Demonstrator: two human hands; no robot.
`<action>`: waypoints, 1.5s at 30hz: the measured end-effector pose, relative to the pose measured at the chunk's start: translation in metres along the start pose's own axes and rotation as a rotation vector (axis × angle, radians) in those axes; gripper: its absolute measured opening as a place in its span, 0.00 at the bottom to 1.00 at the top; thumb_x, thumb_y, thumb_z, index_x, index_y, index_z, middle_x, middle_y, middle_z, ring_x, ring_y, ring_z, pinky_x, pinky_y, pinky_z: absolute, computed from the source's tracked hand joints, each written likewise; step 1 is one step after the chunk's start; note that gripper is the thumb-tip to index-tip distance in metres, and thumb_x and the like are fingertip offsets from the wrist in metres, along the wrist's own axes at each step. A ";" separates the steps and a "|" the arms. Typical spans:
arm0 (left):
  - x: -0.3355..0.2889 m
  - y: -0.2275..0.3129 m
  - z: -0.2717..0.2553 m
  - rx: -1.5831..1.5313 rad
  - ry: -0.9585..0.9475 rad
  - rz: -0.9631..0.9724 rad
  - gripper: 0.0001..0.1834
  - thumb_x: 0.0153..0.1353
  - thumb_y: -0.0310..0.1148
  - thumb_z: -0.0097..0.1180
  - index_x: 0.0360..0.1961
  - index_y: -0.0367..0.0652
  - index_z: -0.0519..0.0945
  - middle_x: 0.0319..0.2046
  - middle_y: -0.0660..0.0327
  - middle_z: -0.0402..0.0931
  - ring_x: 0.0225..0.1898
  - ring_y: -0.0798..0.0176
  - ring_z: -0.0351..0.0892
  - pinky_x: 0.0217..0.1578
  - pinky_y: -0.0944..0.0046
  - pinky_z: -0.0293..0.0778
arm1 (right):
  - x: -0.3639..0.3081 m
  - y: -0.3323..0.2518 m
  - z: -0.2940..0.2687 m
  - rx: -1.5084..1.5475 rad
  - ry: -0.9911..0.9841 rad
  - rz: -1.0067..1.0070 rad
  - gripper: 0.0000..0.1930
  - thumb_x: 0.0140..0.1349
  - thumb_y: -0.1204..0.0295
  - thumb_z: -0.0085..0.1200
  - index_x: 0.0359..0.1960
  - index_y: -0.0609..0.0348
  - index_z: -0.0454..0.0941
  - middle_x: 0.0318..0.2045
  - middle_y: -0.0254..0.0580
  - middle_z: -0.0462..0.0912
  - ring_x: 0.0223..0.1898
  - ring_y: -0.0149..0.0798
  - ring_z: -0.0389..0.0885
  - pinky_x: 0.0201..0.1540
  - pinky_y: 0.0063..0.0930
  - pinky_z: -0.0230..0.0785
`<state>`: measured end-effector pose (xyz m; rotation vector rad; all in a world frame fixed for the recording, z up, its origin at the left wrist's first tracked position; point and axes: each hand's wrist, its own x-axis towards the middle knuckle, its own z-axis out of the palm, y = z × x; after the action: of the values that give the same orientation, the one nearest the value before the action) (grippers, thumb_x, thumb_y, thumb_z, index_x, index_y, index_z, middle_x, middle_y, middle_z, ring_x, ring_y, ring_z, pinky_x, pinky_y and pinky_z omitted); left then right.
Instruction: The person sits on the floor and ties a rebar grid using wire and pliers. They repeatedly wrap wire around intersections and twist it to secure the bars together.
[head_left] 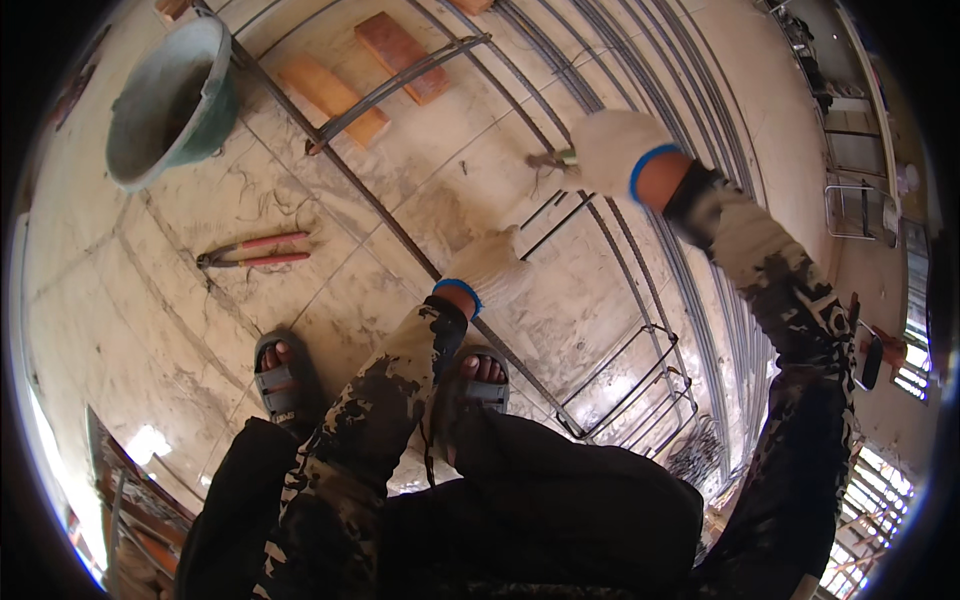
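Observation:
My left hand (487,268), in a cream glove with a blue cuff, closes around a thin bent steel stirrup (556,228) beside a long rebar (370,200) of the frame on the floor. My right hand (622,155), gloved the same way, is farther off to the right, above the frame's other bars. It is wrapped around a pincers-like tool (547,160) with a pale green grip; the tool's head points left and is blurred. More rectangular stirrups (625,385) hang on the near end of the frame.
Pincers with red handles (262,250) lie on the tiled floor at left. A grey-green bucket (172,110) stands far left. An orange brick (402,58) and a paler one (335,98) lie by the frame. Long steel bars (690,90) run along the right. My sandaled feet are below.

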<state>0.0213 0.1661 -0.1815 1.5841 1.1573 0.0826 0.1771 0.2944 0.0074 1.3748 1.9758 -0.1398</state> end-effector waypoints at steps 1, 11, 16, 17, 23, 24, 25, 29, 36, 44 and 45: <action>-0.002 0.001 -0.002 0.003 -0.007 -0.011 0.38 0.69 0.43 0.59 0.74 0.30 0.74 0.65 0.29 0.80 0.67 0.28 0.80 0.69 0.41 0.76 | 0.004 0.001 -0.018 0.052 -0.046 -0.033 0.19 0.78 0.54 0.60 0.46 0.56 0.93 0.37 0.58 0.92 0.39 0.59 0.93 0.47 0.50 0.86; -0.002 -0.001 -0.002 0.005 0.035 -0.042 0.34 0.68 0.44 0.60 0.68 0.31 0.78 0.59 0.31 0.84 0.63 0.29 0.83 0.64 0.40 0.79 | -0.004 0.002 0.003 -0.048 0.299 -0.234 0.20 0.79 0.68 0.54 0.68 0.42 0.87 0.37 0.57 0.92 0.38 0.57 0.93 0.42 0.52 0.86; 0.007 0.006 -0.001 -0.017 0.026 -0.004 0.32 0.67 0.44 0.60 0.65 0.31 0.80 0.58 0.31 0.84 0.62 0.29 0.84 0.63 0.39 0.80 | 0.013 0.014 0.018 -0.389 -0.003 -0.229 0.18 0.79 0.69 0.52 0.64 0.44 0.88 0.36 0.57 0.92 0.40 0.58 0.94 0.41 0.53 0.87; 0.009 0.002 0.003 -0.017 0.050 0.019 0.32 0.67 0.43 0.60 0.65 0.31 0.80 0.58 0.30 0.84 0.62 0.29 0.84 0.63 0.39 0.80 | 0.010 0.016 0.014 -0.279 0.105 -0.237 0.17 0.78 0.69 0.54 0.63 0.43 0.89 0.37 0.54 0.93 0.41 0.57 0.94 0.42 0.52 0.87; 0.009 0.004 -0.003 -0.029 -0.042 -0.029 0.38 0.65 0.47 0.58 0.73 0.34 0.76 0.65 0.33 0.82 0.66 0.29 0.83 0.67 0.39 0.79 | -0.009 0.002 -0.003 -0.192 0.160 -0.153 0.14 0.78 0.70 0.55 0.57 0.47 0.92 0.38 0.52 0.94 0.43 0.56 0.95 0.44 0.50 0.88; 0.009 0.000 0.000 -0.025 -0.039 -0.020 0.39 0.65 0.47 0.58 0.73 0.34 0.76 0.66 0.33 0.81 0.67 0.28 0.82 0.68 0.39 0.78 | -0.007 0.002 -0.002 -0.286 0.025 -0.188 0.15 0.78 0.70 0.55 0.57 0.46 0.92 0.37 0.51 0.93 0.42 0.56 0.95 0.43 0.51 0.88; 0.010 -0.004 0.002 -0.017 -0.046 -0.021 0.39 0.66 0.47 0.58 0.73 0.34 0.75 0.66 0.32 0.80 0.67 0.28 0.82 0.68 0.39 0.78 | -0.006 0.002 -0.003 -0.379 -0.111 -0.223 0.15 0.78 0.71 0.55 0.58 0.45 0.91 0.36 0.51 0.93 0.42 0.56 0.95 0.42 0.52 0.87; 0.012 -0.005 -0.005 -0.001 -0.075 -0.024 0.39 0.66 0.48 0.58 0.74 0.34 0.74 0.68 0.30 0.78 0.67 0.27 0.81 0.69 0.39 0.77 | -0.003 0.002 -0.015 -0.250 0.167 -0.211 0.18 0.76 0.76 0.56 0.62 0.44 0.89 0.39 0.51 0.94 0.42 0.55 0.95 0.42 0.49 0.89; 0.007 0.001 -0.008 -0.014 -0.077 0.012 0.41 0.68 0.46 0.61 0.75 0.30 0.71 0.65 0.27 0.80 0.68 0.28 0.80 0.69 0.42 0.76 | -0.004 0.012 0.007 -0.318 0.059 -0.257 0.11 0.73 0.69 0.62 0.50 0.53 0.95 0.40 0.49 0.95 0.39 0.53 0.95 0.43 0.48 0.88; 0.010 -0.011 -0.006 -0.016 -0.135 0.018 0.41 0.72 0.49 0.61 0.76 0.28 0.70 0.68 0.27 0.78 0.71 0.28 0.77 0.72 0.44 0.73 | -0.047 0.025 0.011 -0.175 0.197 -0.207 0.18 0.74 0.73 0.56 0.61 0.46 0.90 0.40 0.47 0.94 0.41 0.54 0.94 0.45 0.48 0.87; 0.013 -0.007 -0.011 -0.030 -0.162 0.018 0.42 0.73 0.49 0.61 0.77 0.28 0.70 0.68 0.27 0.77 0.72 0.29 0.76 0.73 0.45 0.72 | -0.053 0.032 0.008 -0.182 0.160 -0.242 0.19 0.74 0.74 0.55 0.62 0.45 0.89 0.40 0.46 0.94 0.41 0.54 0.94 0.46 0.48 0.87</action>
<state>0.0175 0.1821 -0.1891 1.5455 1.0110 -0.0165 0.2179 0.2629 0.0433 1.0569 2.2243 0.0399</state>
